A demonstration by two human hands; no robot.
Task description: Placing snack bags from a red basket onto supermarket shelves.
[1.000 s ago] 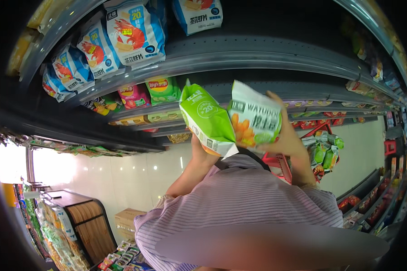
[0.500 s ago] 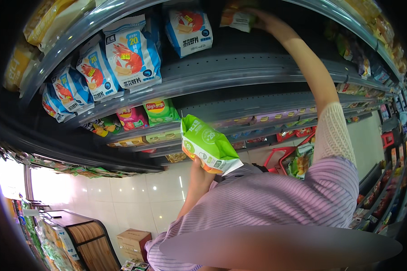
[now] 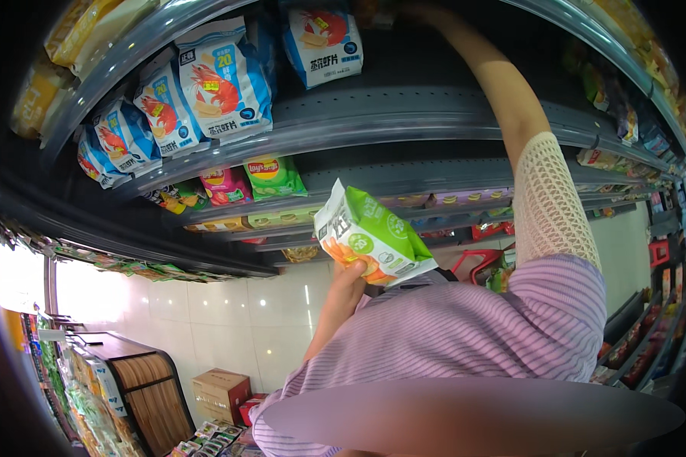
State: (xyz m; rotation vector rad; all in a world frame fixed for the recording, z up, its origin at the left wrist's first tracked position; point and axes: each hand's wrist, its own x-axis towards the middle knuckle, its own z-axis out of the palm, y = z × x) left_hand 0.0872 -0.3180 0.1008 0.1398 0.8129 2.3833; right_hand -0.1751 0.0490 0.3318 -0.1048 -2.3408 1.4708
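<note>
My left hand (image 3: 347, 279) grips a green and white snack bag (image 3: 377, 236) from below, in front of the shelves. Orange food is pictured on the bag's white side, and its sealed end points up. My right arm stretches up into the dark upper shelf, where my right hand (image 3: 419, 11) is dim and partly beyond the top edge. Against its fingers is another snack bag (image 3: 376, 15), dark and mostly cut off; the two have moved back together. To the left on the same shelf, blue and white shrimp chip bags (image 3: 222, 82) stand in a row, with a separate one (image 3: 324, 42) nearer my right hand.
A curved clear rail (image 3: 282, 146) edges the upper shelf. Pink and green chip bags (image 3: 273, 177) stand one level below. A red basket (image 3: 476, 266) is partly hidden beside my body. Lower left are a cardboard box (image 3: 221, 394) and a wood-panelled counter (image 3: 156, 392).
My right hand has gone deeper into the upper shelf with its bag, which has nearly left view. My left hand has turned its bag, showing more white side, and shifted slightly right.
</note>
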